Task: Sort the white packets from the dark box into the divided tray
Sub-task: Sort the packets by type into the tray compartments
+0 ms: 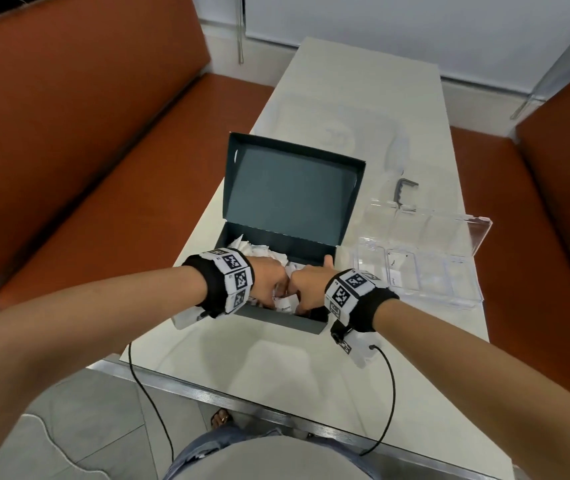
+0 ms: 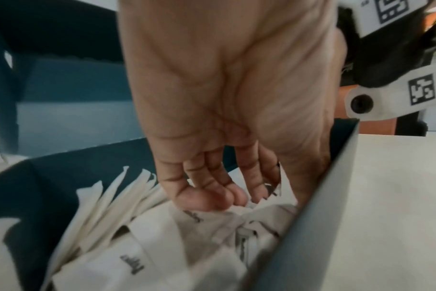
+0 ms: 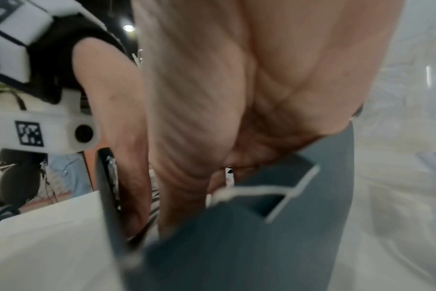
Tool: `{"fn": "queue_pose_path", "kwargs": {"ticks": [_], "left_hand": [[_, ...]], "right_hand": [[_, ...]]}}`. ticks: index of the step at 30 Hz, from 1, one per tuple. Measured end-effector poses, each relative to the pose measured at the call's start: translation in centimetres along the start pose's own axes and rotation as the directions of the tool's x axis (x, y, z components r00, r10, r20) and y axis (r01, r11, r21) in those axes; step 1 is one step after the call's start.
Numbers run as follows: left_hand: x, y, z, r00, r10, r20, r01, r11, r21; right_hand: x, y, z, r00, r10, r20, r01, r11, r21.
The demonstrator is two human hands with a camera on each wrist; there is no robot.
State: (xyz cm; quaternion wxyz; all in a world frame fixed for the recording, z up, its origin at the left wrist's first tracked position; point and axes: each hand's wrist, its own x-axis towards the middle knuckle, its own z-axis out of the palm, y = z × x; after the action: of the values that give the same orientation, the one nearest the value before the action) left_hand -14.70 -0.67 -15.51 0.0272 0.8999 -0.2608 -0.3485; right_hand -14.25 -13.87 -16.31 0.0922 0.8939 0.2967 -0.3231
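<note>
Long pale table (image 1: 363,109) with a glossy top, set between two rust-orange upholstered benches (image 1: 79,133), one on each side.

Dark teal cardboard box (image 1: 290,188), hinged lid standing open toward the far end, sits on the table's left half near the person. Its near wall (image 1: 287,322) faces the camera.

Clear plastic divided tray (image 1: 418,258) lies just right of the box, its transparent lid folded back. One compartment holds a white packet with dark print (image 1: 395,271); the other compartments look see-through, contents not readable.

Both forearms reach in from the near edge. Each wrist carries a black strap with white blocks bearing black square markers; thin black cables trail back off the table edge.

Left hand (image 1: 269,275) is down inside the box, over the heap. In the left wrist view its fingers (image 2: 212,189) are curled close together with tips meeting the thumb on the crumpled paper; whether one packet is truly pinched, cannot tell, picture is blurred.

Right hand (image 1: 306,284) is also in the box, at its right side, knuckles touching the left hand. Thumb sticks up by the box's right wall. Right wrist view is blurred; fingers (image 3: 177,196) point down into the box, grip cannot be told.

White paper packets (image 2: 127,236), small, flat, with dark lettering, lie in a loose pile filling the box floor, some standing on edge.

A small dark grey handle-shaped piece (image 1: 403,188) lies on the table beyond the tray.
</note>
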Motion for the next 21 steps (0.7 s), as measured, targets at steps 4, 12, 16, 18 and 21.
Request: {"fn": "queue_pose_path", "kwargs": {"ticks": [4, 12, 16, 18, 21], "left_hand": [[0.5, 0.6, 0.7, 1.0, 0.002, -0.006, -0.002, 1.0, 0.029], [0.3, 0.0, 0.6, 0.994, -0.039, -0.103, 0.033, 0.998, -0.06], [-0.3, -0.7, 0.0, 0.985, -0.041, -0.17, 0.015, 0.988, -0.151], [-0.7, -1.1, -0.2, 0.975, -0.038, -0.218, -0.006, 0.981, -0.196], [-1.5, -1.8, -0.3, 0.954, -0.049, -0.294, -0.057, 0.938, -0.341]], "right_hand": [[-0.1, -0.2, 0.3, 0.999, 0.015, -0.033, -0.015, 1.0, -0.009], [-0.5, 0.4, 0.2, 0.993, -0.014, -0.12, 0.025, 0.995, 0.092], [-0.5, 0.3, 0.0, 0.984, -0.004, -0.178, 0.033, 0.987, 0.159], [-0.6, 0.7, -0.2, 0.979, -0.015, -0.204, 0.07, 0.961, 0.268], [-1.1, 1.6, -0.8, 0.955, -0.039, -0.293, 0.172, 0.88, 0.444]]}}
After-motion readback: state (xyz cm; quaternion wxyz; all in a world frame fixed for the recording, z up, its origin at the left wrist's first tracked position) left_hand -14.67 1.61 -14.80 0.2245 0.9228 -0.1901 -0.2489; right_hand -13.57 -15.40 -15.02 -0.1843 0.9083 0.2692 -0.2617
